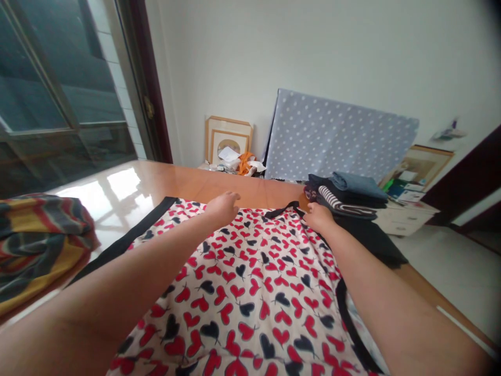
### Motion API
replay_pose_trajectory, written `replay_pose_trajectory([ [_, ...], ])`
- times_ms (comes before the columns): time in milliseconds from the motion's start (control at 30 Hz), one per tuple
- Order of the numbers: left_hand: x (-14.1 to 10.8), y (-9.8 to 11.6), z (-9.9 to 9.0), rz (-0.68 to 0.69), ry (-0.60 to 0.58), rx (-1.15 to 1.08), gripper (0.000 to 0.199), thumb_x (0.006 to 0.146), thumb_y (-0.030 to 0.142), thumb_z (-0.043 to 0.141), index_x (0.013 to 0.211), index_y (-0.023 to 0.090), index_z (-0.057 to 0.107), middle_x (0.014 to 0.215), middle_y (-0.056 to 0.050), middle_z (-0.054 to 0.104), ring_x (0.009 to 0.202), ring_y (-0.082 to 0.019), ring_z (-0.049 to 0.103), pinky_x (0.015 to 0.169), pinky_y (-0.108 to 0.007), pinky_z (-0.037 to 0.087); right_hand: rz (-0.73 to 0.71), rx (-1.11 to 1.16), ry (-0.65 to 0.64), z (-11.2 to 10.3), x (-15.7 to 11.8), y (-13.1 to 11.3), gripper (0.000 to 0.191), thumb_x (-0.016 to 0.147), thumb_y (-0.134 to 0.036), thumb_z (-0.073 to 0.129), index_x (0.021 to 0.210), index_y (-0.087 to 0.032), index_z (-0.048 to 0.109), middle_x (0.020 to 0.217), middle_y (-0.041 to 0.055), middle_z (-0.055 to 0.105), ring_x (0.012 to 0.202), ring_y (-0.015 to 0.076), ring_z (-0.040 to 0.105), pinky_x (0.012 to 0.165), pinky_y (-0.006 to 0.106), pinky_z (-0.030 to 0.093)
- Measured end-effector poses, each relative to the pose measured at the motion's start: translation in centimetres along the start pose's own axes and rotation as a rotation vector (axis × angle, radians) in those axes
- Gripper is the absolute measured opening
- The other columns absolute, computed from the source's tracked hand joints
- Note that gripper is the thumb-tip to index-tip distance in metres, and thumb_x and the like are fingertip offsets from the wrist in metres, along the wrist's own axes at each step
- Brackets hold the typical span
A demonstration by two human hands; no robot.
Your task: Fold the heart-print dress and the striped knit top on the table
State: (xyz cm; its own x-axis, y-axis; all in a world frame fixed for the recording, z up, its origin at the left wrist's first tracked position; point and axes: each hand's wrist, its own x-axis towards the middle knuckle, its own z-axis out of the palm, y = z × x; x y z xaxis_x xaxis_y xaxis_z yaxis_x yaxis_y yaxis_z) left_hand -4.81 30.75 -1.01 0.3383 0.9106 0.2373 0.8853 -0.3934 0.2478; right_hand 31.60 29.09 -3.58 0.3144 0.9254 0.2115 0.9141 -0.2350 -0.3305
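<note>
A white sleeveless garment (pixel 242 292) printed with red and navy hearts lies spread flat, edged with black trim (pixel 129 237). My left hand (pixel 222 209) rests at its upper edge with the fingers loosely apart, holding nothing. My right hand (pixel 319 217) sits at the far edge, its fingers bunched beside a black strap (pixel 282 211). Whether those fingers pinch the fabric is hard to see. A dark cloth (pixel 371 240) lies under the garment's right side.
A folded clothes stack (pixel 346 194) stands beyond my right hand, and a striped multicoloured cloth (pixel 39 245) lies at left. Further back are a polka-dot board (pixel 336 136), picture frames (pixel 229 138), a white drawer unit (pixel 403 219) and a glass door (pixel 58 99).
</note>
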Motion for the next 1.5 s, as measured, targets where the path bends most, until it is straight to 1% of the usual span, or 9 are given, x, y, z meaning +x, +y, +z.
replay_pose_trajectory([
  [200, 2.5, 5.5, 3.2, 0.034, -0.099, -0.114, 0.053, 0.083, 0.021, 0.063, 0.135, 0.029, 0.060, 0.142, -0.010, 0.061, 0.122, -0.030, 0.061, 0.097, -0.038, 0.051, -0.033, 0.050, 0.036, 1.2, 0.0, -1.8, 0.070, 0.076, -0.019, 0.067, 0.145, -0.014, 0.052, 0.131, 0.0164, 0.068, 0.119, 0.0276, 0.065, 0.100, 0.032, 0.049],
  [367, 4.0, 6.1, 4.2, -0.005, -0.094, -0.188, 0.023, 0.089, 0.033, 0.058, 0.102, 0.025, 0.076, 0.111, -0.014, 0.074, 0.103, -0.033, 0.068, 0.085, -0.041, 0.051, -0.045, 0.077, 0.067, 0.5, 0.1, -2.2, 0.035, 0.081, -0.020, 0.061, 0.113, -0.020, 0.074, 0.107, 0.0095, 0.077, 0.104, 0.0255, 0.071, 0.092, 0.030, 0.051],
  [533, 4.4, 5.5, 3.7, 0.012, -0.012, -0.333, 0.034, 0.098, 0.035, 0.042, 0.103, 0.020, 0.073, 0.102, -0.011, 0.075, 0.093, -0.025, 0.068, 0.079, -0.035, 0.051, -0.034, 0.159, 0.116, -1.3, -0.4, -1.7, 0.034, 0.085, -0.020, 0.054, 0.112, -0.021, 0.073, 0.097, 0.0048, 0.078, 0.094, 0.0208, 0.072, 0.086, 0.029, 0.054],
  [800, -0.1, 3.8, 0.0, 0.204, -0.091, -0.517, 0.035, 0.094, 0.047, 0.050, 0.102, 0.022, 0.073, 0.098, -0.004, 0.076, 0.087, -0.020, 0.068, 0.076, -0.029, 0.051, -0.128, 0.301, 0.100, -6.3, -6.6, -0.7, 0.027, 0.080, -0.022, 0.057, 0.101, -0.023, 0.075, 0.090, 0.0016, 0.077, 0.080, 0.0189, 0.069, 0.074, 0.027, 0.051],
  [1000, -5.1, 2.9, -2.2, 0.369, -0.297, -0.452, 0.035, 0.093, 0.051, 0.051, 0.093, 0.028, 0.077, 0.094, -0.001, 0.077, 0.083, -0.019, 0.069, 0.070, -0.026, 0.050, -0.267, 0.205, -0.106, -8.9, -13.5, 1.2, 0.027, 0.082, -0.020, 0.053, 0.095, -0.026, 0.076, 0.093, -0.0009, 0.077, 0.084, 0.0193, 0.069, 0.074, 0.026, 0.049],
  [1067, -5.9, 2.9, -2.4, 0.355, -0.346, -0.404, 0.033, 0.092, 0.051, 0.053, 0.091, 0.029, 0.078, 0.089, -0.001, 0.077, 0.079, -0.018, 0.069, 0.068, -0.025, 0.049, -0.277, 0.119, -0.170, -9.2, -14.8, 1.6, 0.029, 0.082, -0.019, 0.052, 0.095, -0.028, 0.076, 0.099, -0.0012, 0.077, 0.091, 0.0206, 0.069, 0.079, 0.027, 0.049],
  [1167, -6.2, 3.4, -2.3, 0.375, -0.286, -0.360, 0.035, 0.093, 0.049, 0.051, 0.089, 0.027, 0.078, 0.088, -0.004, 0.076, 0.079, -0.020, 0.068, 0.071, -0.028, 0.050, -0.239, 0.025, -0.119, -9.0, -15.6, 1.2, 0.027, 0.087, -0.023, 0.052, 0.098, -0.029, 0.075, 0.102, -0.0002, 0.076, 0.094, 0.0216, 0.068, 0.084, 0.028, 0.049],
  [1367, -6.9, 4.8, -1.7, 0.482, -0.246, -0.321, 0.027, 0.089, 0.043, 0.059, 0.092, 0.026, 0.080, 0.094, -0.007, 0.075, 0.090, -0.023, 0.067, 0.080, -0.031, 0.050, -0.416, -0.134, -0.176, -7.1, -16.2, -0.7, 0.023, 0.093, -0.033, 0.052, 0.103, -0.026, 0.071, 0.113, 0.0059, 0.071, 0.107, 0.0238, 0.062, 0.094, 0.032, 0.045],
  [1500, -6.6, 3.1, -1.1, 0.427, -0.206, -0.357, 0.030, 0.093, 0.040, 0.052, 0.097, 0.026, 0.078, 0.102, -0.007, 0.074, 0.093, -0.021, 0.067, 0.082, -0.029, 0.052, -0.446, -0.171, -0.248, -6.0, -16.3, 0.0, 0.024, 0.094, -0.035, 0.051, 0.106, -0.025, 0.069, 0.116, 0.0080, 0.068, 0.108, 0.0251, 0.061, 0.093, 0.034, 0.044],
])
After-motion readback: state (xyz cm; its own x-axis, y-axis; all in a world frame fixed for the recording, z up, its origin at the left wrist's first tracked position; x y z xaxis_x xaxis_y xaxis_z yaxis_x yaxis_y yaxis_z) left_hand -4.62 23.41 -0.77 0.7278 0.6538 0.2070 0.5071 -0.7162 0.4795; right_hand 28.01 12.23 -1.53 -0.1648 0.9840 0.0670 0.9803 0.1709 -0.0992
